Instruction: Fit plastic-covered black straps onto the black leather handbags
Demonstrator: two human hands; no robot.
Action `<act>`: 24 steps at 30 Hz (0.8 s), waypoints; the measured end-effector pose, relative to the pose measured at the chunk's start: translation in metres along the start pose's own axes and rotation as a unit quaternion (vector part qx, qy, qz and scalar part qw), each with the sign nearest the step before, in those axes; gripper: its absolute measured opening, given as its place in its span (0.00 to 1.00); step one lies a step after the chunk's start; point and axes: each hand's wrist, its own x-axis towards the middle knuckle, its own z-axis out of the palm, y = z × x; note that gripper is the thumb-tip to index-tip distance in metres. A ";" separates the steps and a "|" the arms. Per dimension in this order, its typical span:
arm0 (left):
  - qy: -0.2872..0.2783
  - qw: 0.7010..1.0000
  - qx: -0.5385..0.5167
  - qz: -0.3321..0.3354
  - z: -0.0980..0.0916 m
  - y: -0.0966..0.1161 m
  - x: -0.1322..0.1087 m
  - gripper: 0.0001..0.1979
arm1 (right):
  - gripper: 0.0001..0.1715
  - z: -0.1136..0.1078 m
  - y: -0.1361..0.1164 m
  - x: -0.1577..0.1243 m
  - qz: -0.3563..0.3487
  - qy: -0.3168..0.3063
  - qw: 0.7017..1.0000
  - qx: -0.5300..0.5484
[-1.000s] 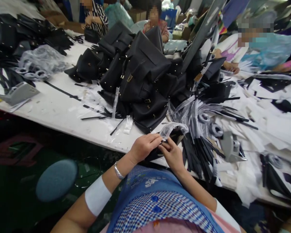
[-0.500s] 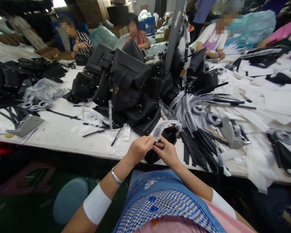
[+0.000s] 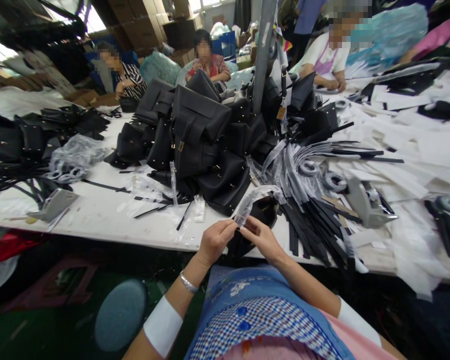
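My left hand [image 3: 216,242] pinches the near end of a bag handle [image 3: 244,210] wrapped in clear plastic. Facing it, my right hand [image 3: 263,239] has thumb and fingertips closed on the same end. From my fingers the handle arches up and to the right, over a small black bag [image 3: 264,212] at the table's front edge. The bag's lower part shows darkly beneath my hands, which partly cover it. What lies right between the fingertips is too small to make out.
A heap of black bags [image 3: 200,130] rises in front of me on the white table [image 3: 108,220]. Plastic-wrapped straps [image 3: 311,215] and a grey tape dispenser [image 3: 365,202] lie to the right, another dispenser [image 3: 58,205] to the left. A metal post [image 3: 264,60] stands behind. Several people sit opposite.
The view has swung a little to the left, bringing another person's arm in at the left edge. Both hands stay at the handle's end, with small finger shifts.
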 end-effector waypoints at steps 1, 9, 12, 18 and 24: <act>0.000 1.000 -0.020 -0.014 0.002 0.004 -0.002 0.14 | 0.28 0.001 -0.003 0.001 0.001 0.011 1.000 -0.005; 0.053 0.929 -0.256 -0.263 0.016 0.022 -0.008 0.19 | 0.24 0.008 -0.014 0.010 -0.015 0.116 0.990 -0.076; 0.017 0.893 -0.329 -0.307 0.028 0.016 -0.009 0.17 | 0.25 0.012 -0.009 0.007 -0.022 0.091 0.990 -0.108; 0.082 0.842 -0.389 -0.366 0.050 0.013 -0.011 0.13 | 0.24 0.000 0.016 0.004 -0.053 0.090 0.935 -0.338; 0.109 0.806 -0.439 -0.382 0.059 0.014 -0.011 0.16 | 0.29 -0.034 0.033 0.013 -0.053 0.088 0.850 -0.517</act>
